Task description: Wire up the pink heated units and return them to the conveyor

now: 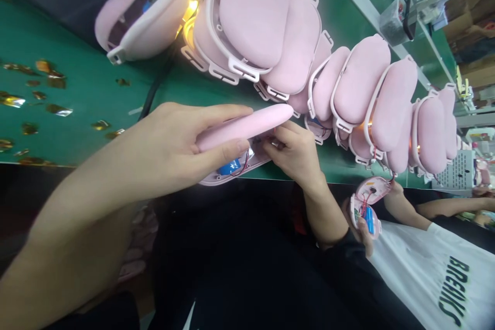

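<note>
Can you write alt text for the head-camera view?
A person's left hand grips a pink shell over a matching half holding a blue battery; the right hand is at their opening. More pink casings line a green workbench.

lettering (455, 291) resembling "brenks" on a white shirt (421, 263)

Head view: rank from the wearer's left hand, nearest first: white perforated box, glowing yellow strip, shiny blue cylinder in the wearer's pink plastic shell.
1. Shiny blue cylinder, beside the left hand.
2. Glowing yellow strip, beyond that hand, toward the top.
3. White perforated box, far right of the view.
</note>
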